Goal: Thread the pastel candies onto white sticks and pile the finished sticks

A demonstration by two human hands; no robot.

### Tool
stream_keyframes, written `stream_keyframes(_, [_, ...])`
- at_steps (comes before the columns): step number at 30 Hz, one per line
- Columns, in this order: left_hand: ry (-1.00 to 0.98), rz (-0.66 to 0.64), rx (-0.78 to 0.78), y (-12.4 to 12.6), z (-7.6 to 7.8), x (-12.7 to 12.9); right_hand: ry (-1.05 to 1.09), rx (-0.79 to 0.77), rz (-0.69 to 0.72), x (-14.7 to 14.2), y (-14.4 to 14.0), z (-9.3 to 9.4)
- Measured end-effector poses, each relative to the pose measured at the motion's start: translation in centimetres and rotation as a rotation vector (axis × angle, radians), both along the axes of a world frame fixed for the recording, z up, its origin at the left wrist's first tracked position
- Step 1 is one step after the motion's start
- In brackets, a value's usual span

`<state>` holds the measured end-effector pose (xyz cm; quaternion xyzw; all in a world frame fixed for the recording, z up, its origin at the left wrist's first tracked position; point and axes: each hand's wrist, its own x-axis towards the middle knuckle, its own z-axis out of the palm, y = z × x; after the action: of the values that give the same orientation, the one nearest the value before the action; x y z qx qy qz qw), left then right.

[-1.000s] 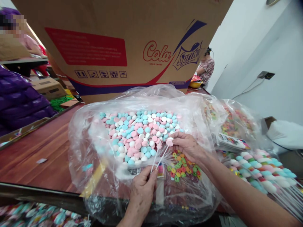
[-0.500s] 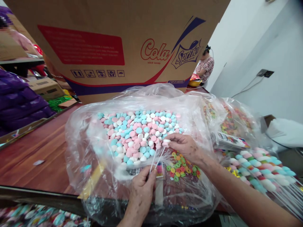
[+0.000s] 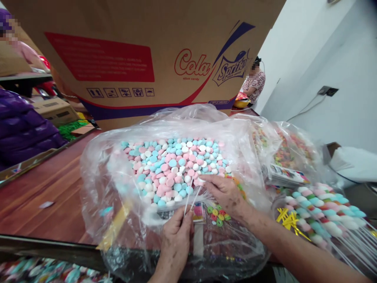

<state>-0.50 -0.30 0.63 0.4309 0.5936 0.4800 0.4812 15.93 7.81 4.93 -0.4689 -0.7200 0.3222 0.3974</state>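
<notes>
Left hand point(image 3: 176, 232) low in the middle, fingers pinched shut on the bottom ends of two white sticks point(image 3: 190, 198), the sticks slanting up and to the right from it. Right hand point(image 3: 224, 192) just beyond, reaching in from the right, its fingertips closed at the sticks' top ends right by a pink candy point(image 3: 199, 181); impossible to tell whether that candy sat on a stick or only lay touching the heap. Both hands inside the open mouth of a big clear bag point(image 3: 118, 188) lying on the brown wooden counter point(image 3: 44, 196). Heaped in the bag, a pile of round candies point(image 3: 173, 165) in pink, blue and white, spread just behind the right hand. Under and beside the right wrist, a smaller scatter of coloured rings point(image 3: 217, 215) in green, red, orange and yellow, near a printed label. Further right, a second bag point(image 3: 284, 151) of mixed sweets, and in front of it a row of finished skewers point(image 3: 321, 212) striped blue, pink and white, their thin sticks fanned towards the lower right; yellow ties point(image 3: 287, 222) lay at their near end. Behind everything, a tall carton point(image 3: 141, 59) printed with "Cola" and "Sprite" standing on the counter. At the far right edge of the carton, a seated person point(image 3: 255, 82) in a patterned top; at far left, a purple sleeve point(image 3: 23, 129).
</notes>
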Motion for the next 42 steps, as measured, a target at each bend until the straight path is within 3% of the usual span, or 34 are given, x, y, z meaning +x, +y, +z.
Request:
stream_keyframes(5, [-0.048, 0.017, 0.020, 0.1, -0.4, -0.1, -0.034, 0.067, 0.024, -1.3, -1.0, -1.0])
stream_keyframes(11, [-0.107, 0.053, -0.011, 0.1, 0.1, 0.1, -0.111, 0.091, 0.196, -3.3, -3.3, -1.1])
stream_keyframes(14, [-0.109, 0.028, -0.040, 0.1, 0.6, 0.1, -0.378, 0.105, 0.151, -1.4, -2.1, 0.6])
stream_keyframes(15, [-0.101, 0.015, -0.045, 0.1, 0.7, 0.1, -0.533, 0.116, 0.089, -0.3, -1.3, 1.3])
stream_keyframes(17, [-0.092, -0.005, -0.044, 0.0, 0.7, 0.0, -0.647, 0.122, 0.044, 2.4, 0.4, 2.4])
stream_keyframes(21, [-0.122, -0.025, -0.051, -0.1, 0.4, 0.0, -0.844, 0.125, 0.154, 6.6, 2.3, 3.1])
stream_keyframes(25, [-0.092, -0.031, -0.046, -0.1, 0.3, 0.0, -0.981, 0.131, 0.243, 7.5, 2.0, 2.2])
stream_keyframes(31, [-0.074, -0.028, -0.021, 0.0, 0.4, 0.0, -1.052, 0.140, 0.212, 7.9, 2.2, 1.1])
stream_keyframes(35, [-0.049, -0.032, -0.001, 0.0, 0.5, -0.1, -1.031, 0.134, 0.189, 8.0, 2.8, 1.8])
stream_keyframes(39, [-0.037, -0.034, -0.001, 0.0, 0.5, -0.1, -0.972, 0.127, 0.206, 6.5, 3.5, 2.8])
stream_keyframes(42, [-0.044, -0.040, -0.007, -0.1, 0.3, -0.2, -0.951, 0.125, 0.255, 4.9, 4.1, 2.2])
